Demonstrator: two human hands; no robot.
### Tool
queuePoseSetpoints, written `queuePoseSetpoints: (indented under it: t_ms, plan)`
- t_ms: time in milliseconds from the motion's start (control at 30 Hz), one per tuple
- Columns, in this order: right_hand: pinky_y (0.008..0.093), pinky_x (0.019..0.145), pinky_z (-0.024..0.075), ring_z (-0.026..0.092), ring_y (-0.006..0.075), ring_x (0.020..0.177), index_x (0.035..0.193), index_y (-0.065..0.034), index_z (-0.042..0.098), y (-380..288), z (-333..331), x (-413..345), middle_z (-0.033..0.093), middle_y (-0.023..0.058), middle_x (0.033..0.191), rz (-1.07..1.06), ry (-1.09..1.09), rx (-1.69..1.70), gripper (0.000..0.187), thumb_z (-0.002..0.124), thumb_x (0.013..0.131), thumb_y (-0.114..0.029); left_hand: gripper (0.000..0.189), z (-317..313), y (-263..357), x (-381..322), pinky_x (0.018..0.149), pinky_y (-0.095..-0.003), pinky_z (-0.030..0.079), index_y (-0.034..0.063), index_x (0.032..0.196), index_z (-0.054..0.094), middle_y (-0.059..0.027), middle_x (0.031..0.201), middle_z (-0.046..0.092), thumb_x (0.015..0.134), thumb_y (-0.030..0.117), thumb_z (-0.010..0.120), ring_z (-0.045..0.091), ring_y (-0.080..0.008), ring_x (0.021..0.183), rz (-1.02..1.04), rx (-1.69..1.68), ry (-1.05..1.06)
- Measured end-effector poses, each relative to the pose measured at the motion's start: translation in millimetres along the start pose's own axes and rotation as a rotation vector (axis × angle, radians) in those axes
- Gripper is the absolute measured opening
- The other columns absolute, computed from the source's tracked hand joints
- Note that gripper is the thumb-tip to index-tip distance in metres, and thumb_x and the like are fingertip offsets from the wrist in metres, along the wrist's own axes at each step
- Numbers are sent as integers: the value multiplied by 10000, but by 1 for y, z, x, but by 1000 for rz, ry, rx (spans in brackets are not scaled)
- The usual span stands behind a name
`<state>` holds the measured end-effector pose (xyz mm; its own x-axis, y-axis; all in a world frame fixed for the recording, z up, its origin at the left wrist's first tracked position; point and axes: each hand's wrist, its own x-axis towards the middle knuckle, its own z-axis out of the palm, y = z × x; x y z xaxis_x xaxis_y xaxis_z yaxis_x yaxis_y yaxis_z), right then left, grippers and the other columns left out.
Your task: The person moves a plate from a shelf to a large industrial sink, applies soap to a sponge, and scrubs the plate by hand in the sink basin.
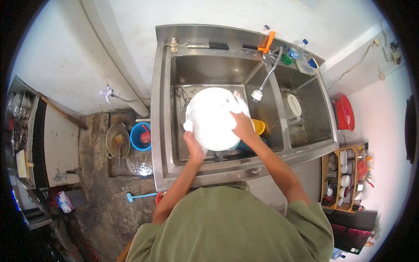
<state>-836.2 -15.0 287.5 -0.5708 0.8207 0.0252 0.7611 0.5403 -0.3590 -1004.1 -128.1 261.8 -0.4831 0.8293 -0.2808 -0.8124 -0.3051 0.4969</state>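
Observation:
A large round white vessel, overexposed and with what looks like foam on it, is over the left basin of a stainless steel sink. My left hand grips its lower left rim. Across its right side lies my right hand, its fingers partly lost in the glare, so whether it holds something cannot be told. A yellow container shows beside the vessel at the right. The white head of a flexible faucet hangs above the basin, right of the vessel.
The right basin holds a white oval object. Along the sink's back ledge lie a knife, an orange-handled tool and a plastic bottle. On the floor at left are a wok and a blue bucket. A dish shelf stands at right.

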Motion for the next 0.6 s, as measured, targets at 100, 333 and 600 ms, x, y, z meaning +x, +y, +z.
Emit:
queuePoseSetpoints:
  t_ms: [100,333,600]
  plan:
    - [456,883,463,584,384,997,1258,-64,571,-29,37,-43,621,221,1038,-54,103,199,614,724,666,-117,364,0,-2,6,865,-356,521,-34,1243,482,-135,1149,598,979,211,431,614,-229,1037,18,47,-41]
    - [446,912,460,557,365,1075,1259,-80,569,-62,20,27,593,197,1141,-172,-121,181,588,700,686,-91,488,-16,-8,9,996,-405,440,7,1331,449,-141,1280,551,956,292,319,543,-266,1177,-128,21,-47]
    - [412,818,488,609,333,960,1219,-29,556,11,14,-30,619,164,1008,-35,598,198,503,658,727,-40,562,5,-3,1,1040,-436,408,-16,1380,400,-161,1338,513,974,368,334,509,-312,1222,-170,28,-141]
